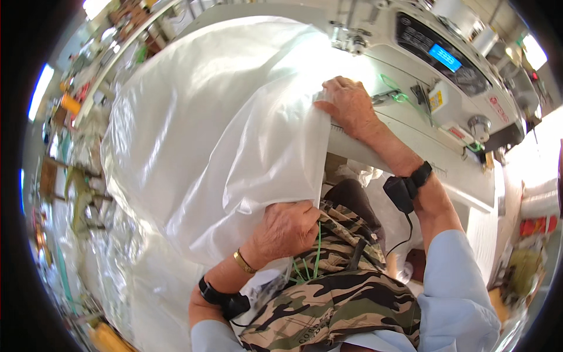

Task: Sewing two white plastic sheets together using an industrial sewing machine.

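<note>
A large sheet of shiny white plastic-like fabric (193, 123) spreads over the machine table and hangs toward my lap. My left hand (287, 229) is closed round its near edge, with thin green strands (318, 252) hanging beside the fingers. Farther along the same edge, my right hand (349, 105) pinches the fabric between thumb and fingers, just short of the brightly lit needle area. The sewing machine's head (352, 41) stands beyond that hand. Glare washes out the stitching spot, so the needle tip cannot be made out.
Small thread snips (384, 97) with a green cord lie on the machine bed, right of my right hand. The machine body carries a blue-lit screen (446, 57). A ruler scale (437, 170) runs along the table's front edge. Heaped clear plastic (117, 258) lies at left.
</note>
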